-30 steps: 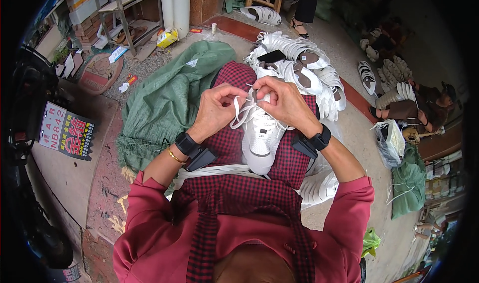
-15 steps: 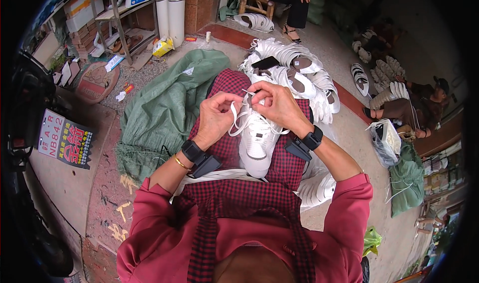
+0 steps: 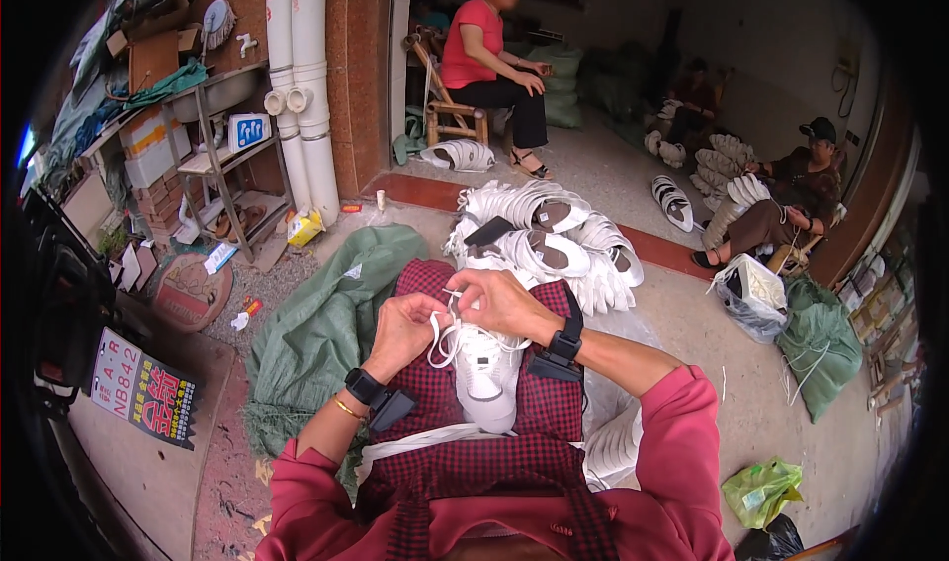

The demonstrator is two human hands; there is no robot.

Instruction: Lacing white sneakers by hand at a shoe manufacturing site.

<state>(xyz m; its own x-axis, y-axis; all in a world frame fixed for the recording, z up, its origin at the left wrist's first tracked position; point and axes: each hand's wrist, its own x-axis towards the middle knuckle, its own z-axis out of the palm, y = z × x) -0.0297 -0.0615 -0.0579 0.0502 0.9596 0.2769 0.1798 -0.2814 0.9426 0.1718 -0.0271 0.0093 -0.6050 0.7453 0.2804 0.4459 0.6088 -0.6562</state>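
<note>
A white shoe upper (image 3: 487, 388) lies on my lap over a red-and-black checked apron (image 3: 415, 413), toe toward me. At its far, collar end, my left hand (image 3: 403, 334) pinches a white shoelace (image 3: 443, 349), which hangs in a loop below the fingers. Close beside it, my right hand (image 3: 506, 306) has thumb and forefinger pressed together on the lace by the eyelets. Just where the lace passes between the fingertips is too small to make out. More lace lies loosely across the upper.
Beyond my knees lies a heap of white shoe uppers (image 3: 593, 250) with a dark phone-like slab (image 3: 486, 231) on it. To the left spreads a green woven sack (image 3: 306, 334). A person sits on a bamboo chair (image 3: 450, 116); another sits at right near a green bag (image 3: 820, 348).
The view has tilted upward, showing more of the doorway and the seated people. Both hands stay pinched on the lace at the shoe's far end, with the right wrist turned flatter.
</note>
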